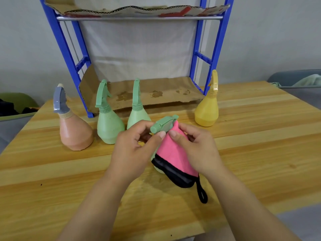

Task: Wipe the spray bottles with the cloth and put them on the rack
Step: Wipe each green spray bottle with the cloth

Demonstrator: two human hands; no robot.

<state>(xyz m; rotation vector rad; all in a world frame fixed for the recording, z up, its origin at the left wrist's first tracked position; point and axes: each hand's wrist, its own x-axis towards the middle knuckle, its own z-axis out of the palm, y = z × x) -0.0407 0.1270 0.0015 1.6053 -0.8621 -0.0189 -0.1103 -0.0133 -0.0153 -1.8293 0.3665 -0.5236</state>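
Wiping step underway: left hand (133,145) pinching the bottle (164,123) head, right hand (196,146) gripping the cloth (173,153) round its body. Next: unwrapping, then standing it on the far rack (57,40).

Both hands on cloth-wrapped green bottle (164,124), 4 bottles behind.

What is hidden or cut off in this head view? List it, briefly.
All in the head view.
1. Held green spray bottle: its body, covered by the pink cloth, left hand and right hand.
2. Middle green spray bottle: its base, behind the left hand.
3. Blue rack: above its upper shelf, cut by the top edge.
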